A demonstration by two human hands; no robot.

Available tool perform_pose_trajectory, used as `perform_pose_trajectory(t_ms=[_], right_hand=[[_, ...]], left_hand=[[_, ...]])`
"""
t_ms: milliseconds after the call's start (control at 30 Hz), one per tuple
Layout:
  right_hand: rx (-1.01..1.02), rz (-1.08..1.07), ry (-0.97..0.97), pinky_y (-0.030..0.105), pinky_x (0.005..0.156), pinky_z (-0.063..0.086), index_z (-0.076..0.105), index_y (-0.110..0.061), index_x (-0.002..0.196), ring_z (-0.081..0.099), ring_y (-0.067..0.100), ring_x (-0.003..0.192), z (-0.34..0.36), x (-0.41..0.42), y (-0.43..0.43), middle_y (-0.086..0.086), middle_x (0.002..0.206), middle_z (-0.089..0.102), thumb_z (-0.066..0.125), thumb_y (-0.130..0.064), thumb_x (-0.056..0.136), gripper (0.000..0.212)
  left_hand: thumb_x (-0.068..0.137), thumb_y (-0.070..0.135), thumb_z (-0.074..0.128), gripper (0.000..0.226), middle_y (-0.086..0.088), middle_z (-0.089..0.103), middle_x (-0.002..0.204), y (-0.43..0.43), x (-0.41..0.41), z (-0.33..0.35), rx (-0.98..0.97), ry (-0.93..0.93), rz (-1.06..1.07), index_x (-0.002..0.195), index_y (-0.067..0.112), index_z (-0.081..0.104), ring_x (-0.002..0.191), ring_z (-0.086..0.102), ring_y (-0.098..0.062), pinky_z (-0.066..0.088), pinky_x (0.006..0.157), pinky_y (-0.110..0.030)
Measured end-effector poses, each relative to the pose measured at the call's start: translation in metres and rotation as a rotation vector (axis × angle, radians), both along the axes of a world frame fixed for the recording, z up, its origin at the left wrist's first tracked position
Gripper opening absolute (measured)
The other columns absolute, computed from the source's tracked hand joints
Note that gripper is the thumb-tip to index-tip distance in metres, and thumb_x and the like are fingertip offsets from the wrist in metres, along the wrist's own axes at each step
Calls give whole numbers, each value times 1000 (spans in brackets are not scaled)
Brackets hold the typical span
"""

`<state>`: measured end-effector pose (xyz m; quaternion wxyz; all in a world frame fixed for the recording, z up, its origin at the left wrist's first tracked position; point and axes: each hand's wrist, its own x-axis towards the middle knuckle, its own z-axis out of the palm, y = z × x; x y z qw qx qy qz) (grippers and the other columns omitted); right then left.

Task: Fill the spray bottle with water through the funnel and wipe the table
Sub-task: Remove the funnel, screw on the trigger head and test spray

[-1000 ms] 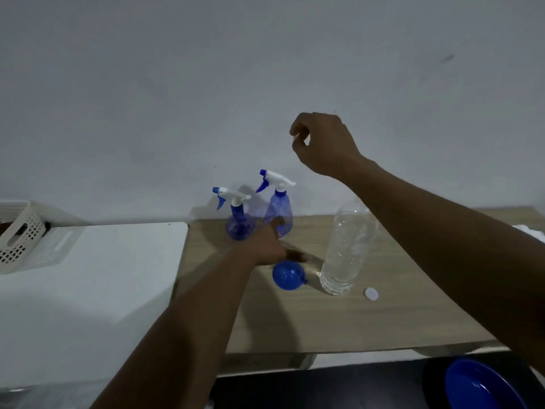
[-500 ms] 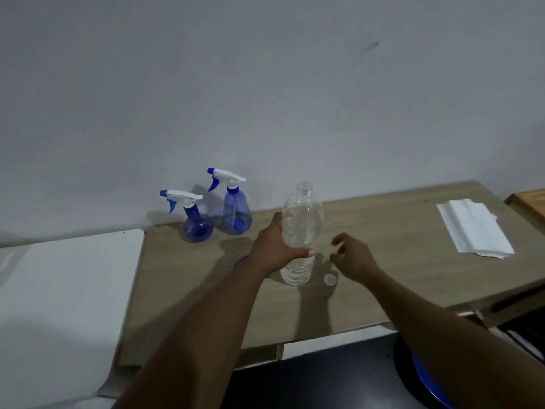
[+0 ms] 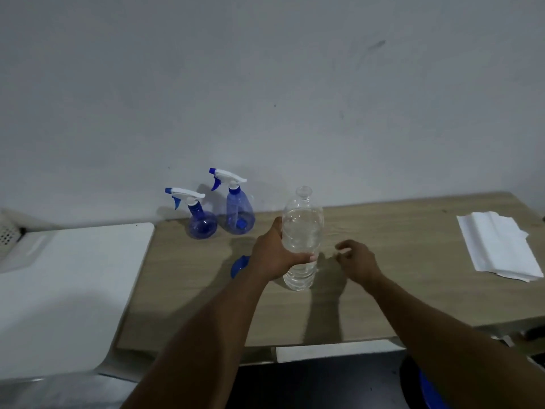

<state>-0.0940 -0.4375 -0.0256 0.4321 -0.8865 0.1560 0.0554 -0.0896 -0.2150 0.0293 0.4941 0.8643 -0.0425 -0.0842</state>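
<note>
Grips upright, uncapped water bottle (image 3: pixel 300 231) mid-body with left hand (image 3: pixel 274 255). Curls right hand (image 3: pixel 356 258) just right of it, whether holding anything impossible to tell. Hides most of blue funnel (image 3: pixel 239 265), just left of grip. Beyond-left, nearer left hand: round spray bottle (image 3: pixel 203 224), tall spray bottle (image 3: pixel 239 214), both sprayer-topped.

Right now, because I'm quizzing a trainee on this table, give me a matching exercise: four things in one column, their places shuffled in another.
1 water bottle
2 taller spray bottle
3 paper towels
4 funnel

A far right of the table
B by the wall
C gripped in the left hand
D partly hidden behind the left wrist

Pairs: 1-C, 2-B, 3-A, 4-D
</note>
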Motion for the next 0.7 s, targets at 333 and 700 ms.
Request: perform_pose_trajectory(t_ms=[333, 700], right_hand=[[55, 692, -281, 27, 79, 59, 72, -11, 113, 70, 14, 91, 242, 48, -8, -1, 106, 74, 68, -22, 94, 22], [-595, 856, -460, 26, 82, 41, 69, -16, 118, 51, 14, 93, 219, 44, 1, -9, 99, 48, 64, -34, 95, 29]], left_hand=[[43, 62, 91, 102, 18, 64, 120, -47, 8, -2, 6, -12, -1, 131, 42, 43, 109, 63, -9, 57, 92, -40], [45, 74, 85, 101, 15, 67, 115, -58, 12, -6, 51, -45, 0, 131, 45, 42, 104, 66, -11, 58, 90, -41]])
